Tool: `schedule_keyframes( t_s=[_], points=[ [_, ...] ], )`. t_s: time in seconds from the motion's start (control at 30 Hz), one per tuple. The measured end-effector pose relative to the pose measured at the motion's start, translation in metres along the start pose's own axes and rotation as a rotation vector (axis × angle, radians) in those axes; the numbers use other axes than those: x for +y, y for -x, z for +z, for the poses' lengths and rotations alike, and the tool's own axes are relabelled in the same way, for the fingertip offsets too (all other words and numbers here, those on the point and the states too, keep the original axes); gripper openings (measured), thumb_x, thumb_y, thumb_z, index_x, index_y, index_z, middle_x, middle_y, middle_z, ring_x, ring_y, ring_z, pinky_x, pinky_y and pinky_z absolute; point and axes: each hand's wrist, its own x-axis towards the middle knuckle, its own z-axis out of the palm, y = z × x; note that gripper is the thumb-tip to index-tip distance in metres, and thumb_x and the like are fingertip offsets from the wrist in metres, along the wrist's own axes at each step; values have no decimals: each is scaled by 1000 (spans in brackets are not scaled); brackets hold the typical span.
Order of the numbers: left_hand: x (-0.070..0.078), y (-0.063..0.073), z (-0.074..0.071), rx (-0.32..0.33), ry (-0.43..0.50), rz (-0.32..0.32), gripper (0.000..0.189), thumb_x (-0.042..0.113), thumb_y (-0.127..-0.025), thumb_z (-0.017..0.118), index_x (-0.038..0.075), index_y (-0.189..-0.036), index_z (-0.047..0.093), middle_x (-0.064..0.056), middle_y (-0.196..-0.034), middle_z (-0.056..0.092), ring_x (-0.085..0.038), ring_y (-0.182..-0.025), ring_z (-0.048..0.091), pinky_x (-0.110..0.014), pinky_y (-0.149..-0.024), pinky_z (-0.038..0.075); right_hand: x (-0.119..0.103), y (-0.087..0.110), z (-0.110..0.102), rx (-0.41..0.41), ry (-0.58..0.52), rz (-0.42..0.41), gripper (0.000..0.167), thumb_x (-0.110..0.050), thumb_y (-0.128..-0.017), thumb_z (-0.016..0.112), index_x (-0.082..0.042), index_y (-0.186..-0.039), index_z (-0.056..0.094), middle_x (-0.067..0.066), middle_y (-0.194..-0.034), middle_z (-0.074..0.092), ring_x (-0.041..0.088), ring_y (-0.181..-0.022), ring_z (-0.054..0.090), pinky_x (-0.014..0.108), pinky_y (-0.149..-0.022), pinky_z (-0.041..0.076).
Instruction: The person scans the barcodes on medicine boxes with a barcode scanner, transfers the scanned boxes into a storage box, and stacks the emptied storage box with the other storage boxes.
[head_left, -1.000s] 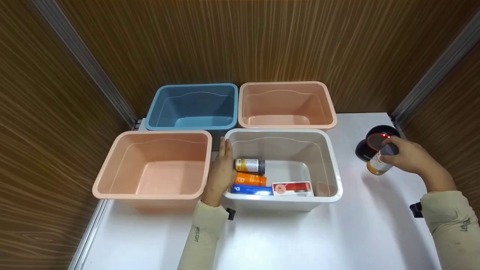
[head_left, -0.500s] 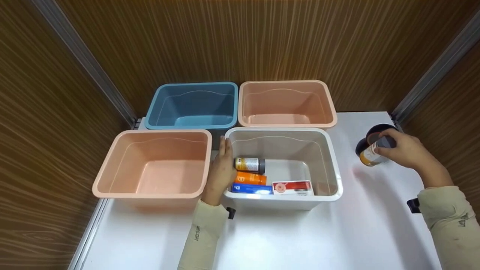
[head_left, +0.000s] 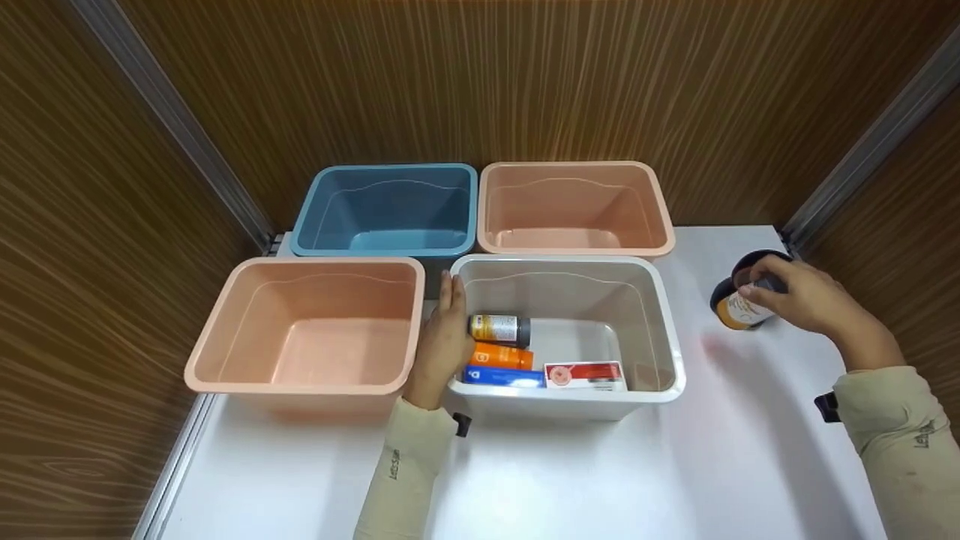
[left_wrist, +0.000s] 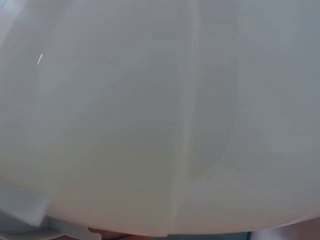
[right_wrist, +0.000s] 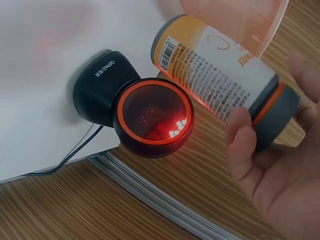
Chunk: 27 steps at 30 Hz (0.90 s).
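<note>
My right hand point(head_left: 814, 300) grips a bottle point(head_left: 741, 310) by its dark cap; the label is white and orange. It is tilted in front of a black barcode scanner point(head_left: 724, 294). In the right wrist view, the bottle point(right_wrist: 210, 65) shows its barcode and printed text, near the scanner's red-lit round window point(right_wrist: 154, 112). My left hand point(head_left: 441, 349) lies along the left rim of the white bin point(head_left: 667, 330), its visible fingers straight. Inside lie a dark-capped bottle point(head_left: 498, 330), an orange tube point(head_left: 501, 357), a blue box point(head_left: 504, 377) and a red-and-white box point(head_left: 585, 375).
A peach bin point(head_left: 225, 330) stands left of the white one. Behind are a blue bin point(head_left: 315, 202) and another peach bin point(head_left: 660, 210). Wood-grain panels point(head_left: 480, 82) enclose the white table point(head_left: 555, 480). The scanner's cable point(right_wrist: 65, 162) runs along the tabletop.
My right hand has moved the bottle slightly left and up in the head view, closer in front of the scanner. The scanner's red glow there is now mostly covered. My left hand stays put.
</note>
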Motion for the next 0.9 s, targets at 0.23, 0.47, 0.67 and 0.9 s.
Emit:
schedule_keyframes(
  t_s=[0.23, 0.47, 0.67, 0.9],
  points=[
    [0, 0, 0, -24, 11, -12, 85, -8, -88, 62, -1, -160, 18, -21, -167, 7, -37, -131, 51, -43, -104, 45, -6, -3, -2, -39, 20, 49, 35, -30, -103, 53, 0, -122, 51, 36, -120, 53, 51, -107, 50, 63, -78, 44],
    [-1, 0, 0, -10, -2, -3, 83, -7, -88, 62, -2, -159, 19, -23, -166, 8, -38, -129, 53, -44, -105, 45, -9, -5, -5, -47, 10, 31, 30, -18, -99, 58, -2, -124, 58, 35, -120, 49, 52, -108, 50, 59, -76, 48],
    [-2, 2, -1, 8, 26, 21, 82, -9, -87, 60, -4, -158, 20, -24, -166, 8, -40, -129, 52, -48, -107, 42, -9, -5, -5, -36, 15, 9, 34, -12, -94, 63, -3, -126, 57, 35, -119, 46, 52, -108, 47, 61, -76, 45],
    [-3, 1, 0, 10, 42, 27, 83, -10, -86, 61, -5, -158, 20, -24, -166, 8, -40, -130, 51, -47, -107, 42, -7, -4, -8, -42, 23, -3, 50, 1, -87, 63, 6, -134, 48, 40, -123, 41, 56, -110, 45, 65, -82, 43]
  ],
)
